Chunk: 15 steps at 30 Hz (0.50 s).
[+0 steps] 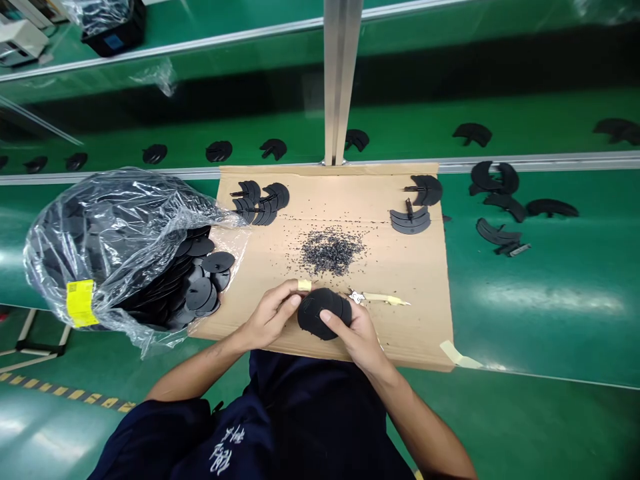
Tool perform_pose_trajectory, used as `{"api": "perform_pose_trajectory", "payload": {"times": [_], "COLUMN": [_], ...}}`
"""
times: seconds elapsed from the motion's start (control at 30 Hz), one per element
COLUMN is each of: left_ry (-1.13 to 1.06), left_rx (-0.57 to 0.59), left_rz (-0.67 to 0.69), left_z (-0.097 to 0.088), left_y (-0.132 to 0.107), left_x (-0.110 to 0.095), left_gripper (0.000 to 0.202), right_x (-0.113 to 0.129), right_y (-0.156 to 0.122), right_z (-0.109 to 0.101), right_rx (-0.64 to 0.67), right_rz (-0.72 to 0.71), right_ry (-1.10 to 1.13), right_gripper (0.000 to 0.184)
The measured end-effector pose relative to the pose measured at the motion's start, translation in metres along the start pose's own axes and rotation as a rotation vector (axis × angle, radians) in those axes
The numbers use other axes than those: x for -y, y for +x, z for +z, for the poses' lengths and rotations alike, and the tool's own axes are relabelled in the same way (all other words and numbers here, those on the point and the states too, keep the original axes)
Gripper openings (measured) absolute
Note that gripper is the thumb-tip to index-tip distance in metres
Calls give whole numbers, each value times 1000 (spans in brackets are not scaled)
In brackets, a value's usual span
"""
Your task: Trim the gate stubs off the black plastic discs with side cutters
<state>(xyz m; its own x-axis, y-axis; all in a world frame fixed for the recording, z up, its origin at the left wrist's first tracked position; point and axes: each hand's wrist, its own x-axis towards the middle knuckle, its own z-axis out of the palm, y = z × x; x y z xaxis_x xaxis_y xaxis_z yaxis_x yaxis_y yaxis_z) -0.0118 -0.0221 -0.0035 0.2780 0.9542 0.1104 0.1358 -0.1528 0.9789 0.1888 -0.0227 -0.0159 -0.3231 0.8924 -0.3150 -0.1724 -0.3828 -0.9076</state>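
Note:
Both my hands grip a stack of black round plastic discs (pixel 320 312) over the near edge of a cardboard sheet (pixel 400 273). My left hand (pixel 273 317) pinches the stack's left side, one fingertip wrapped in yellow tape. My right hand (pixel 357 333) closes on its right side, thumb on top. A small knife with a taped handle (pixel 380 298) lies just beyond my right hand. At my left, a clear plastic bag (pixel 110 233) spills several more black discs (pixel 200 280) onto the cardboard.
A pile of black shavings (pixel 331 250) lies mid-cardboard. Trimmed black pieces sit at its far left (pixel 261 201) and far right (pixel 415 203), with more on the green table (pixel 500 200) and on the conveyor belt (pixel 220 151). A metal post (pixel 341 80) rises behind.

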Motion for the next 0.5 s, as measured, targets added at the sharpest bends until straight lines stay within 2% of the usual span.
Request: {"api": "perform_pose_trajectory", "payload": {"times": [0.13,0.27,0.5], "left_ry": [36,133,225], "left_rx": [17,11,71], "left_rz": [-18,-49,-39], "left_z": [-2,-2,0], "left_y": [1,4,7], "left_x": [1,-1,-5], "left_gripper": [37,27,24], "right_x": [-2,-3,-4], "right_y": [0,-1,-1], "right_z": [0,0,2], "right_rx": [38,41,39], "right_rz": [0,-12,-6], "right_ry": [-4,-35,-47], "right_gripper": [40,38,39]}}
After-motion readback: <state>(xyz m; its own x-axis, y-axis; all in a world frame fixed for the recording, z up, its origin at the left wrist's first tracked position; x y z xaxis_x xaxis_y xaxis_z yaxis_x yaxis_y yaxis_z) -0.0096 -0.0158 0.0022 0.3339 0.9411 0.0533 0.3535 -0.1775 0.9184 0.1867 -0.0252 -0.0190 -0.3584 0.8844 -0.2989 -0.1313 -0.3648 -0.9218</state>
